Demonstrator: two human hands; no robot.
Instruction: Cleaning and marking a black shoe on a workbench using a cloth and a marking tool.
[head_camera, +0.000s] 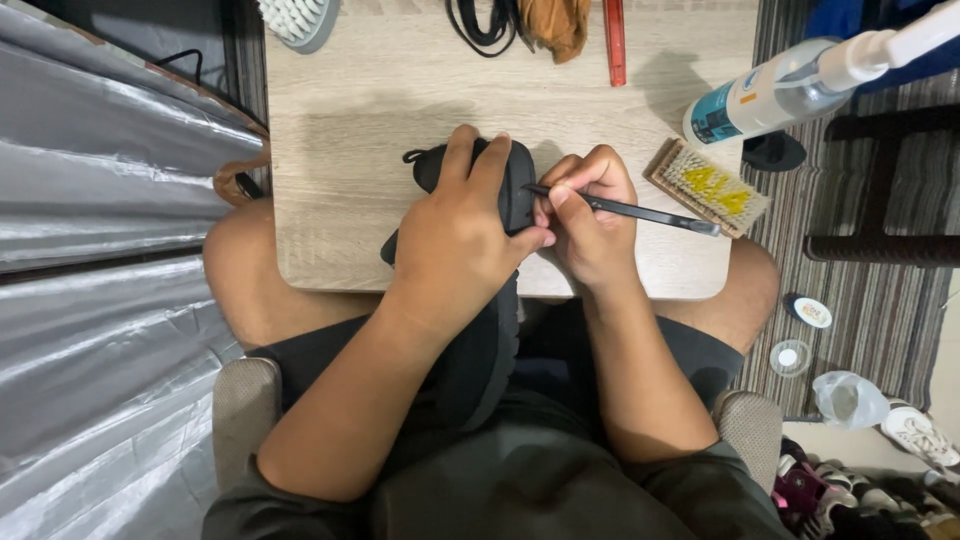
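Lap level: person seated, black shoe (500, 340) runs from the lap up onto the near edge of the small wooden table (350, 120). Long axis roughly near-to-far, toe end on the table.

Left hand (455, 240) clamped over the shoe's upper part, fingers wrapped across the top, thumb toward the right side. Holds it pinned against the table edge.

Right hand (590, 215) just right of the shoe, touching the left thumb. Pinches a thin black pick tool (640, 212) like a pen. Tool's long axis lies nearly horizontal: tip points left into the shoe's side, tail sticks out right over the table. So the work point sits directly left of the right-hand grip, right beside it.

Further out on the table: wooden bristle brush (708, 187) just past the tool's tail, spray bottle (790, 90) right of it, overhanging the edge. Far edge: red stick-like tool (614, 40), brown cloth (553, 25), black laces (480, 22), round white brush (298, 20).

Floor right: small lids, more shoes.
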